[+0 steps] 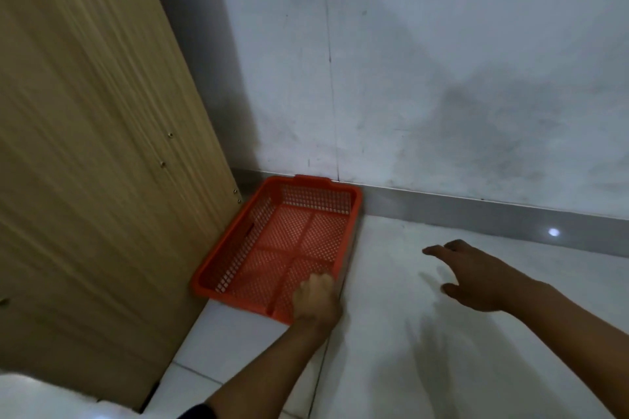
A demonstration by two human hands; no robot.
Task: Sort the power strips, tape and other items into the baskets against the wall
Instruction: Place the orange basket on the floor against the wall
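Note:
An empty orange mesh basket (272, 231) lies on the white floor, its far end against the wall and its left side against a wooden cabinet. My left hand (315, 298) grips the basket's near right corner, fingers curled over the rim. My right hand (476, 272) hovers over the floor to the right of the basket, fingers spread and holding nothing. No power strips or tape are in view.
The tall wooden cabinet (95, 146) fills the left side. A grey baseboard (476, 214) runs along the foot of the white wall (442, 61). White floor tiles (391, 333) spread to the right of the basket. Something white (41, 398) sits at the bottom left corner.

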